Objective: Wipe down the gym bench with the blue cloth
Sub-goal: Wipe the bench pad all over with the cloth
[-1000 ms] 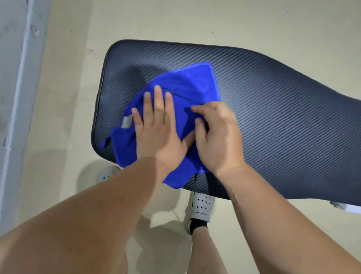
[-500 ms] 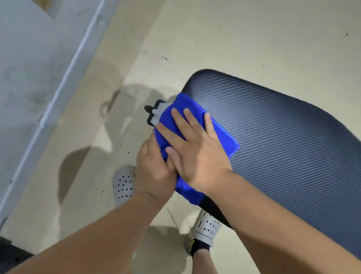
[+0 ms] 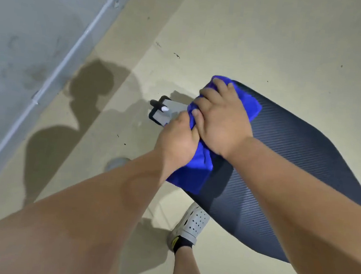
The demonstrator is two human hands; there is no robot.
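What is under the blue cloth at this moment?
The end of the gym bench lies under the blue cloth, which hangs over its edge. The padding there is hidden by the cloth, the left hand and the right hand.

- The table (image 3: pixel 291 167) lies bare to the right of the hands.
- Its left end is crowded: left hand (image 3: pixel 177 141) and right hand (image 3: pixel 219 122) both sit on the blue cloth (image 3: pixel 196 172).
- A grey foot plate (image 3: pixel 166 116) with a black peg (image 3: pixel 156 103) juts just beyond that end.
- The floor (image 3: pixel 248 34) beyond is open; the wall (image 3: pixel 31 38) stands well to the left.
- A shoe (image 3: pixel 192 224) sits beneath the near edge.
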